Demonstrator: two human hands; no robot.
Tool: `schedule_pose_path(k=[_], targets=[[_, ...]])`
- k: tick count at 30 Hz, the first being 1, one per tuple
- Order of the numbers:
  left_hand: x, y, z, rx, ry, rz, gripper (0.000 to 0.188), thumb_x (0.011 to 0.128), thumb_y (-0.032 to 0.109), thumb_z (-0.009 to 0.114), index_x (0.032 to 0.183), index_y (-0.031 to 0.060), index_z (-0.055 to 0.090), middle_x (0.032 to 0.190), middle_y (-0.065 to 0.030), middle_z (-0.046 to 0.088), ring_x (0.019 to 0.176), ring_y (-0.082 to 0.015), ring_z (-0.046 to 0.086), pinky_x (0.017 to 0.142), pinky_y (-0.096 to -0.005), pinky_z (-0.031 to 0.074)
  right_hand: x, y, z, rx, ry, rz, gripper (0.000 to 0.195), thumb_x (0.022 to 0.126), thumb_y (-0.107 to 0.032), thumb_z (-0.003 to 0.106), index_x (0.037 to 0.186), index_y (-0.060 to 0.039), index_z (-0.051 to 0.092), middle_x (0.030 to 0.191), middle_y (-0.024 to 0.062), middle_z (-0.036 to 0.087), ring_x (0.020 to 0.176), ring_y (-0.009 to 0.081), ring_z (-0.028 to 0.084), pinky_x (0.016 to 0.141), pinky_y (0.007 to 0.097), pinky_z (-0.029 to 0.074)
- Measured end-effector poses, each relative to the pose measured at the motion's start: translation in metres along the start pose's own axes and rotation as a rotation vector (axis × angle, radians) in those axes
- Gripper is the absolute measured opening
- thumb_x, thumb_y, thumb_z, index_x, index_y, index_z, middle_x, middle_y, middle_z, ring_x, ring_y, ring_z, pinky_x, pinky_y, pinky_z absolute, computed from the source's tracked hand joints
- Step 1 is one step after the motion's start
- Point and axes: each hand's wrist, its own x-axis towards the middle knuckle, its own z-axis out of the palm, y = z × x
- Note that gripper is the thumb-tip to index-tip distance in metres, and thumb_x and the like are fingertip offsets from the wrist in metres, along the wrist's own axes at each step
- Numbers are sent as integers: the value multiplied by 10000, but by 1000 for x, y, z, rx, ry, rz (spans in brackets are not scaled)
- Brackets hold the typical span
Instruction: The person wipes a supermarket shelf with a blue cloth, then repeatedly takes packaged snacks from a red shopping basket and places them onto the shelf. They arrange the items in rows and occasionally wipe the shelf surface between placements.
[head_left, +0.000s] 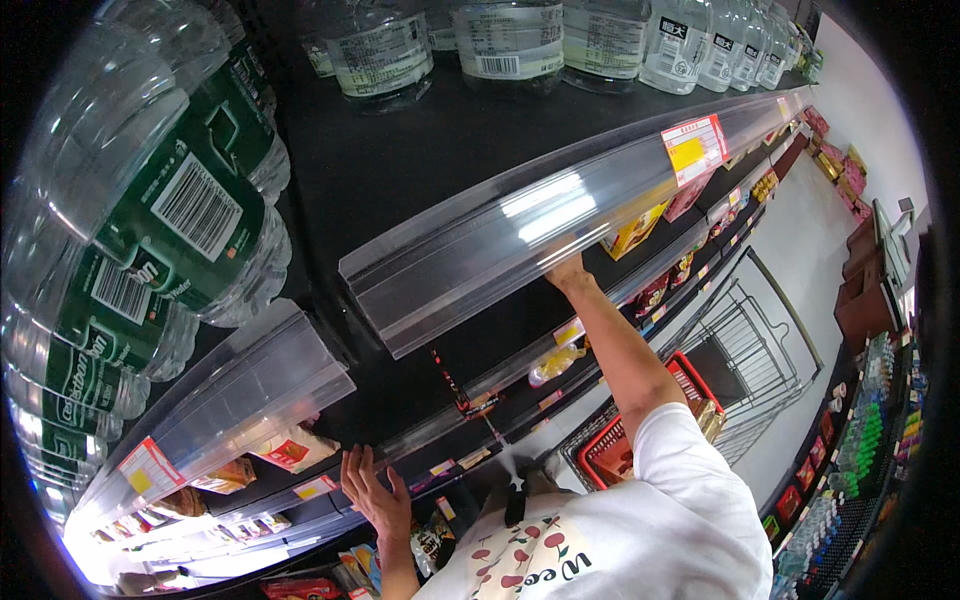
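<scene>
My left hand (375, 491) rests with its fingers apart at the edge of a lower shelf, close to a price tag (315, 487) and a packaged food bag (297, 448). It holds nothing. My right arm reaches under the clear plastic front strip (480, 255) of the upper shelf. Only the wrist and part of my right hand (568, 266) show; the fingers are hidden behind the strip, so what they touch cannot be told. A yellow box (634, 231) stands just to the right of that hand on the shelf below.
Large water bottles with green labels (187, 202) crowd the upper left, and more clear bottles (382, 56) line the top shelf. A wire shopping cart (757, 352) holding a red basket (607, 450) stands in the aisle. Bottles (862, 442) fill the opposite shelves.
</scene>
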Motion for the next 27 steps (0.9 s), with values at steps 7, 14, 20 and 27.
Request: schedule_pose_path(k=[7, 14, 20, 27], targets=[[-1, 0, 2, 0, 20, 16, 568, 908, 93, 662, 1459, 50, 532, 1495, -186, 531, 1450, -411, 423, 1206, -553, 306, -70, -34, -31, -16, 110, 93, 505, 1000, -81, 443, 1491, -92, 559, 1584, 166, 515, 1501, 426, 416, 1240, 603, 284], [0, 3, -1, -9, 15, 7, 550, 917, 118, 669, 1446, 47, 535, 1489, -188, 535, 1444, -409, 429, 1201, -554, 312, -133, -129, -33, 72, 64, -53, 464, 1024, -112, 415, 1450, -101, 598, 1571, 151, 534, 1502, 410, 418, 1245, 609, 255], [4, 1, -5, -22, 1, 17, 543, 930, 158, 698, 1437, 47, 542, 1483, -190, 544, 1433, -403, 439, 1196, -549, 316, -157, -199, -35, 141, -116, -398, 467, 1036, -151, 448, 1486, -138, 571, 1618, 96, 490, 1533, 353, 388, 1265, 575, 258], [34, 15, -6, -127, 4, 66, 562, 935, 203, 745, 1439, 49, 550, 1481, -194, 549, 1410, -394, 467, 1195, -549, 321, -100, -164, -22, 76, -79, -352, 492, 1048, -131, 425, 1523, -173, 544, 1650, 66, 455, 1553, 325, 362, 1279, 562, 234]])
